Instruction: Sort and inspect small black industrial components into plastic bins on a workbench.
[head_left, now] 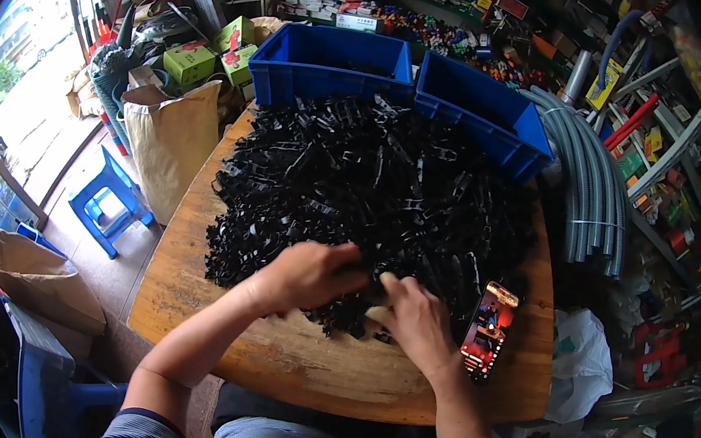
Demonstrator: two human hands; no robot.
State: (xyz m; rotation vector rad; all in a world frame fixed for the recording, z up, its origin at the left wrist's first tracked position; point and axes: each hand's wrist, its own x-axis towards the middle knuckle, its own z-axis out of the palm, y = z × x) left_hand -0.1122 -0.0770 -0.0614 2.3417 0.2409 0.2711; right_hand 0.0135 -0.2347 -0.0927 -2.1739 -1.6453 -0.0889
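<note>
A large heap of small black plastic clips [372, 187] covers most of a round wooden table [185, 286]. My left hand [309, 273] rests on the near edge of the heap, fingers curled over some clips. Close beside it, my right hand [413, 314] pinches black pieces at the same spot. The two hands almost touch. What lies between the fingers is hidden by them.
A phone [488, 328] with a lit screen lies on the table right of my right hand. Two blue crates [334, 64] [482, 113] stand at the far edge. A brown paper sack [169, 140] and blue stool [107, 202] are left; grey ribbed hoses [591, 187] right.
</note>
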